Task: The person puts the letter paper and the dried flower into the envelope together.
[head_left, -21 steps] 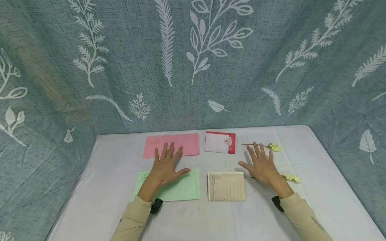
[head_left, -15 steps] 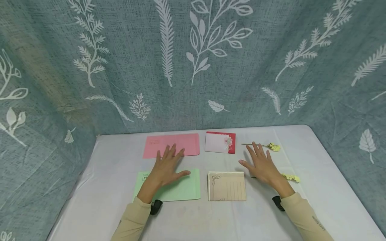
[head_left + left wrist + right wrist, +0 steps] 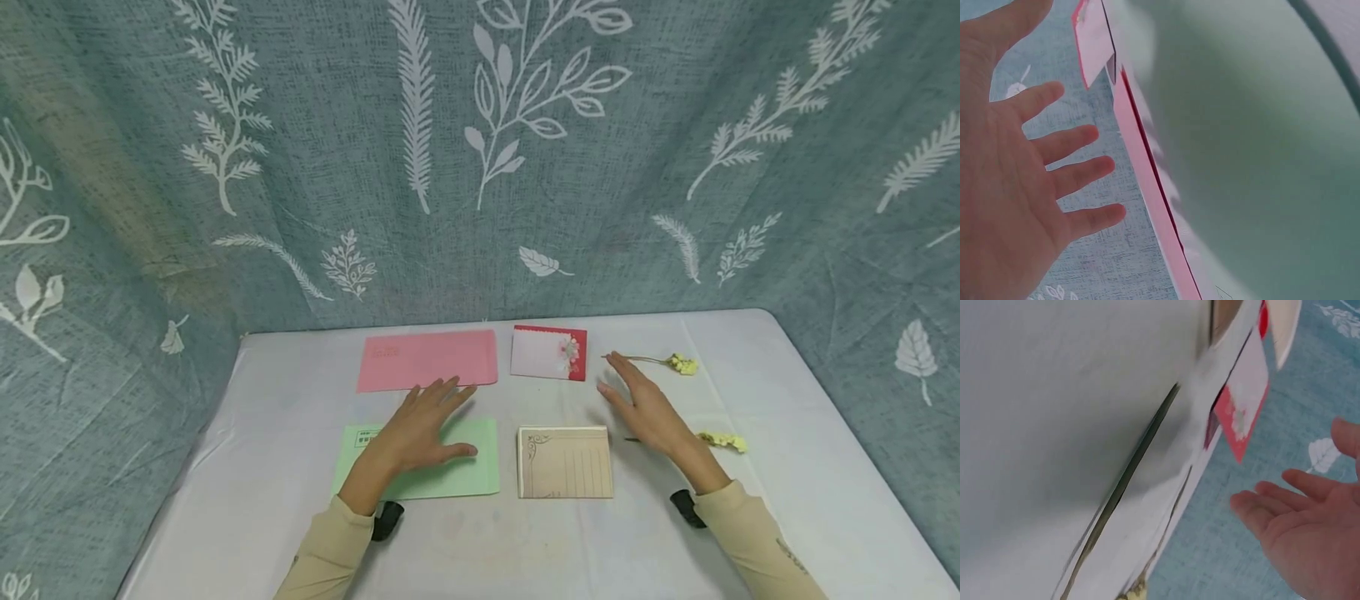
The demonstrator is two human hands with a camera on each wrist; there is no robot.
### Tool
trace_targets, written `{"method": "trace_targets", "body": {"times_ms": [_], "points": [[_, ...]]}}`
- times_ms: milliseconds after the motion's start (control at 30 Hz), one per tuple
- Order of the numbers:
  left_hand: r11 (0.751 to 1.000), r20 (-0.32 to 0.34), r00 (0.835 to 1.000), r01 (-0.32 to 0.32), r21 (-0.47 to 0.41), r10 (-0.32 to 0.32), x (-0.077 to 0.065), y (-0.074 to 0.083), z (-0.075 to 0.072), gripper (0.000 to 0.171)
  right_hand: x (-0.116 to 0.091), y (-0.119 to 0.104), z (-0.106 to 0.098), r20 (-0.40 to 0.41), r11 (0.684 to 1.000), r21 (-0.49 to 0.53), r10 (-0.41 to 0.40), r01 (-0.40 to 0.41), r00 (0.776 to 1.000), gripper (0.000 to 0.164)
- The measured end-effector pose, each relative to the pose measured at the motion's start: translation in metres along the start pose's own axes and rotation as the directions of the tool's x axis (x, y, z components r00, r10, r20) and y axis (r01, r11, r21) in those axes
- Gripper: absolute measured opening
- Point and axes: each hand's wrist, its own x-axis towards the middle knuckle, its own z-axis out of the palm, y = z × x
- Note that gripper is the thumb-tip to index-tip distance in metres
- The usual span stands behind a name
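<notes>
My left hand (image 3: 420,429) hovers over the green envelope (image 3: 468,479), fingers spread and holding nothing. Its fingertips overlap the lower edge of the pink envelope (image 3: 427,354) in the head view. The left wrist view shows the palm (image 3: 1016,194) beside the broad green envelope surface (image 3: 1260,156). On the right, my right hand (image 3: 651,414) hovers with straight fingers close together, also holding nothing. Beyond its fingertips lies a yellow flower (image 3: 681,364) on a thin stem. Another yellow flower (image 3: 723,442) is partly hidden under the right wrist; its dark stem (image 3: 1129,475) shows in the right wrist view.
Between the hands lies a beige lined card (image 3: 566,463), apparently stacked. Behind it is a white card with a red border and flowers (image 3: 540,353). Everything lies on a white-covered table (image 3: 480,550). A teal leaf-patterned curtain (image 3: 337,167) hangs behind and at the sides.
My left hand has drawn back slightly toward me, uncovering more of the pink envelope. The right hand has turned a little and its fingers have come together. The cards, envelopes and flowers stay put.
</notes>
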Motion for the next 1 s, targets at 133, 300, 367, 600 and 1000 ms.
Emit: {"method": "trace_targets", "body": {"times_ms": [133, 300, 367, 600, 1000], "points": [[1.0, 0.018, 1.0, -0.001, -0.014, 0.001, 0.0, 0.002, 0.001, 0.087, 0.001, -0.005, 0.0, -0.054, 0.996, 0.082, -0.02, 0.025, 0.998, 0.053], [0.999, 0.044, 0.999, -0.011, -0.033, 0.012, -0.001, 0.005, 0.005, 0.088, 0.001, -0.012, 0.0, -0.075, 0.971, 0.237, -0.003, 0.021, 0.997, 0.046], [0.999, 0.051, 0.999, -0.018, -0.034, 0.019, -0.002, 0.006, 0.007, 0.089, 0.001, -0.015, 0.001, -0.076, 0.951, 0.307, 0.005, 0.018, 0.997, 0.043], [0.998, 0.086, 0.996, 0.013, -0.067, -0.007, -0.004, 0.01, 0.014, 0.093, 0.001, -0.024, 0.008, -0.016, 0.882, 0.472, 0.01, -0.001, 1.0, 0.043], [0.999, 0.113, 0.994, 0.006, -0.041, -0.002, -0.006, 0.017, 0.019, 0.104, 0.0, -0.043, 0.02, 0.118, 0.713, 0.701, -0.061, -0.039, 0.991, 0.044]]}}
